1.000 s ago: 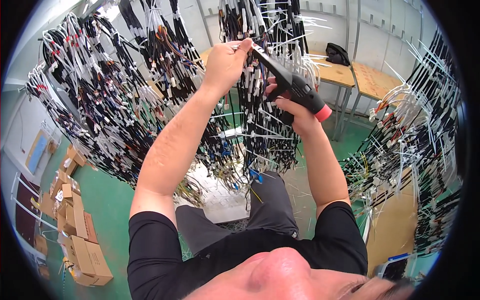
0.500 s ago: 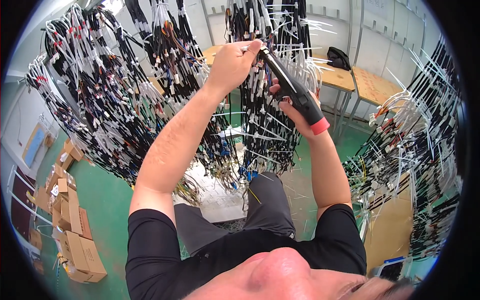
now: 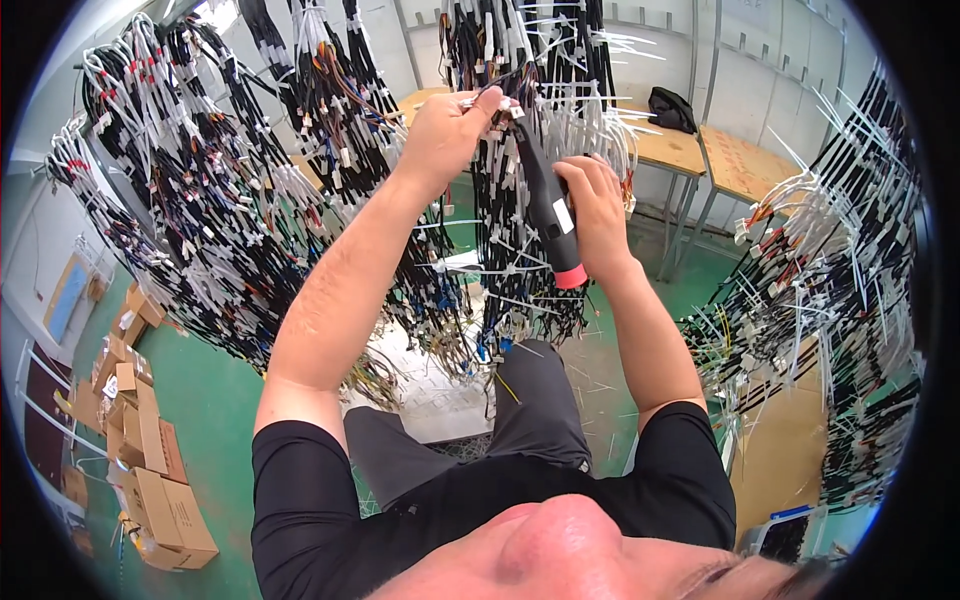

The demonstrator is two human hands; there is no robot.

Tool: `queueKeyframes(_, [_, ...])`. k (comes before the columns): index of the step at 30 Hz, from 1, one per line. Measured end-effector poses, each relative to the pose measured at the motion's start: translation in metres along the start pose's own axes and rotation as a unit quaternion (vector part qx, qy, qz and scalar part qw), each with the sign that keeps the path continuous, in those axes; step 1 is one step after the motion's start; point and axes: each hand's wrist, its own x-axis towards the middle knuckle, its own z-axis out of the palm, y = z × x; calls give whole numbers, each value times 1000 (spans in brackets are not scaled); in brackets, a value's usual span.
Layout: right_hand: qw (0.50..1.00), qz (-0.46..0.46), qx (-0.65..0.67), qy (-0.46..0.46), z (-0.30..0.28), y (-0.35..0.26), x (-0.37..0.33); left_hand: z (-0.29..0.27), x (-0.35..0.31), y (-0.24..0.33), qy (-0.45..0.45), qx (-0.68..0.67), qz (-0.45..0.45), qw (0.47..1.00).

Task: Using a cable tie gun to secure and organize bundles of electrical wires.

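In the head view, far centre, the left hand's (image 3: 442,138) fingers pinch a small white connector (image 3: 510,108) before the hanging wires (image 3: 498,225). The black tool's (image 3: 546,200) nose sits just beside it; the right hand (image 3: 600,208) curls at the tool's right, its grip hidden. Best keep the connector steady, nose aligned.

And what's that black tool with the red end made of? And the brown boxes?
The black tool looks like hard plastic, mostly matte, smoothly moulded; its red end could be plastic or rubber. The boxes seem plain cardboard: dull brown, folding flaps.
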Motion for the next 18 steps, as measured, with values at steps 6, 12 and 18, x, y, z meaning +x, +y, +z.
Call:
queueKeyframes(6, [973, 129, 191, -12, 18, -2, -12, 9, 6, -5, -12, -10, 5, 1000])
queueKeyframes(12, [948, 113, 297, 33, 13, 4, -26, 0, 3, 9, -2, -84, -75, 994])
queueKeyframes(18, [690, 299, 657, 56, 40, 36, 6, 21, -2, 21, -103, -280, -160, 941])
